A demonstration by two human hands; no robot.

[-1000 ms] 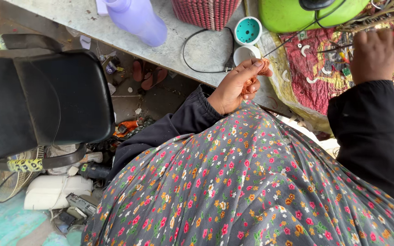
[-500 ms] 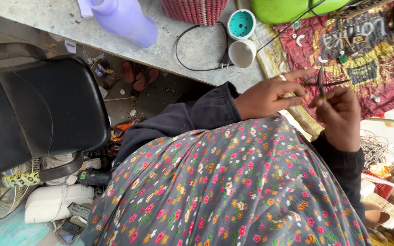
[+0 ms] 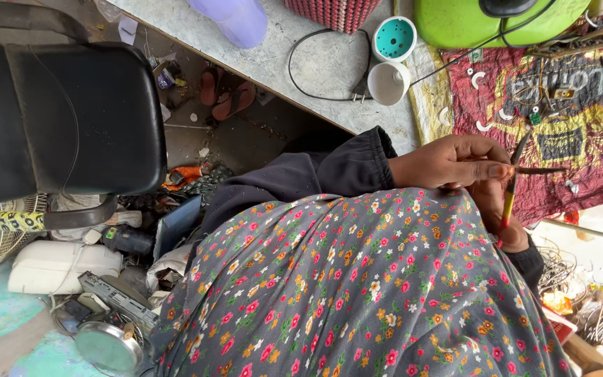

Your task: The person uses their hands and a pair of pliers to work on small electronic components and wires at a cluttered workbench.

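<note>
Centrally, the lower half of the view is filled by a grey floral garment (image 3: 357,293) worn by the person, patterned with small red, pink and yellow flowers. At 10 o'clock a black chair (image 3: 57,119) is seen, with a strap across its lower edge. At 12 o'clock a grey worktop (image 3: 315,63) is shown, carrying a black cable with plug (image 3: 329,84), 1 teal cup (image 3: 393,38) and 1 white cup (image 3: 388,82), the 2 cups lying just beside each other. At 1 o'clock a green rounded container (image 3: 497,24) is placed above a red printed cloth (image 3: 581,119), on which small white parts and wire bits are scattered. At 8 o'clock a white appliance (image 3: 57,265) and a round metal lid (image 3: 106,345) are found on the floor.

At 3 o'clock the left hand (image 3: 455,160), emerging from a dark sleeve (image 3: 329,171), is held with its fingers pinched around a thin brown wire (image 3: 539,169) that extends toward 3 o'clock. Directly below it, the right hand (image 3: 500,216) is closed around a slim tool with a yellow-and-red handle (image 3: 509,199), its dark tip reaching up to the wire. The wire and tool are located over the edge of the red cloth, just above the lap.
</note>
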